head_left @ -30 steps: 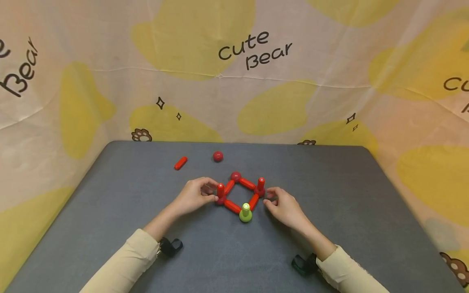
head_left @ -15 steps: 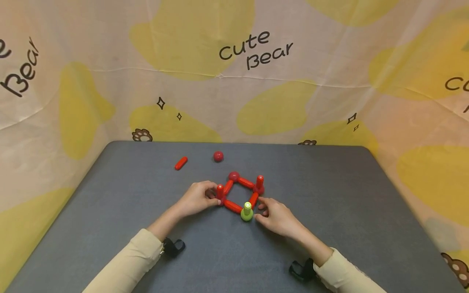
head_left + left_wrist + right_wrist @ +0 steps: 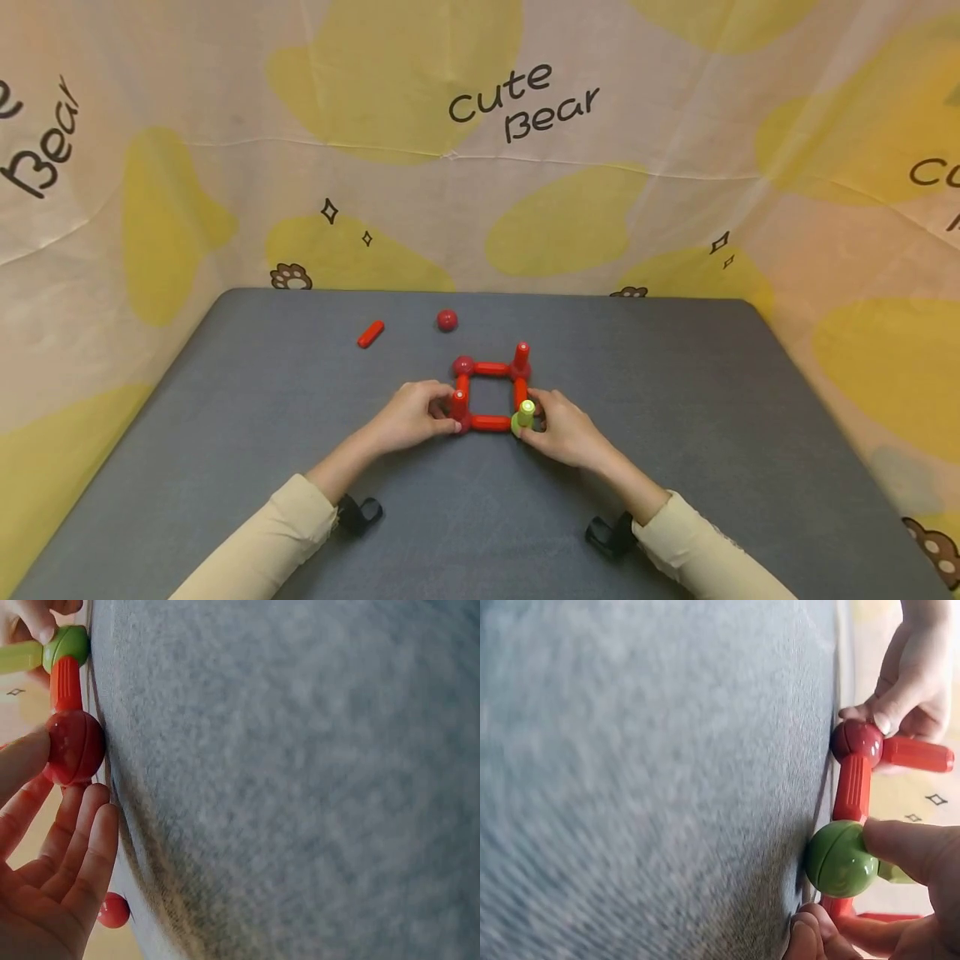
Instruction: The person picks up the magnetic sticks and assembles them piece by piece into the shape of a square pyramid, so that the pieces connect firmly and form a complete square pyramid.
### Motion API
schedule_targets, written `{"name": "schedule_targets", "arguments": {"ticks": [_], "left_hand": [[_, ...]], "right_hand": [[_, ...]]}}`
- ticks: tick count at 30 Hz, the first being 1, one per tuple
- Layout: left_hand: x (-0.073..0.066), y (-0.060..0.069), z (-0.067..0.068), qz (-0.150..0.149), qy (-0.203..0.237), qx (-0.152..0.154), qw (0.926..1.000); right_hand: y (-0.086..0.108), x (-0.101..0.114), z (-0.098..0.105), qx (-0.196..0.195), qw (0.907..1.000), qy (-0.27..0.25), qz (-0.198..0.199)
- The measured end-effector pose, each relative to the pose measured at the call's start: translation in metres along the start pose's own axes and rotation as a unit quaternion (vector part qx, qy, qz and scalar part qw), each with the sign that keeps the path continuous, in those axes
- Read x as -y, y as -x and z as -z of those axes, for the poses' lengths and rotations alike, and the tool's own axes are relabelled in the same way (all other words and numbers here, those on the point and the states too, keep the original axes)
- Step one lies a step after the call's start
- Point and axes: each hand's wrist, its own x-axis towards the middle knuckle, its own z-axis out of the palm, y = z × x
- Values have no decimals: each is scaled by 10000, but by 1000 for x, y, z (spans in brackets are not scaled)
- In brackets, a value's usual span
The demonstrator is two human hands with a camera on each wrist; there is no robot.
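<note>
A square of red rods (image 3: pixel 491 423) joined by balls lies on the table. Three corners are red balls, among them the back-left one (image 3: pixel 463 366); a green ball (image 3: pixel 843 859) forms the front-right corner. Upright red rods stand on the front-left and back-right balls, and a light green rod (image 3: pixel 527 410) on the green ball. My left hand (image 3: pixel 411 417) pinches the front-left red ball (image 3: pixel 75 748) between thumb and fingers. With thumb and fingers, my right hand (image 3: pixel 567 430) grips the green ball from the right.
Behind the square, a loose red rod (image 3: pixel 371 334) and a loose red ball (image 3: pixel 447 320) lie on the grey table (image 3: pixel 300 333). A patterned cloth (image 3: pixel 420 200) hangs around the table's back and sides.
The square has turned from a diamond position to one with its sides facing front and back. My right hand has moved from beside the frame onto the green ball; my left stayed at its red ball.
</note>
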Motion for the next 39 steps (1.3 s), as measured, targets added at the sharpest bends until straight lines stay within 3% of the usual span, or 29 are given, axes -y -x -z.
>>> {"name": "schedule_targets", "arguments": {"ticks": [10, 15, 21, 26, 30, 32, 35, 39], "left_hand": [[-7, 3, -7, 85, 203, 123, 9997], [-9, 4, -12, -75, 254, 101, 9996], [-10, 2, -6, -98, 190, -251, 9995], [-3, -6, 4, 108, 342, -939, 9949], [5, -12, 8, 439, 277, -1390, 9889], [8, -15, 9, 672, 220, -1410, 9875], [11, -18, 9, 939, 136, -1191, 9883], [11, -19, 7, 902, 29, -1079, 9901]], "right_hand": [[-6, -3, 7, -70, 9999, -45, 82], [-8, -5, 9, -272, 9996, 10, 70], [-9, -5, 10, -284, 9996, -2, 76], [-9, -6, 9, -243, 9997, 18, 2], [-10, -7, 8, -242, 9997, 54, -31], [-11, -7, 7, -272, 9996, 78, -26], [-13, -9, 6, -309, 9995, 72, -11], [-14, -9, 7, -309, 9995, -8, -4]]}}
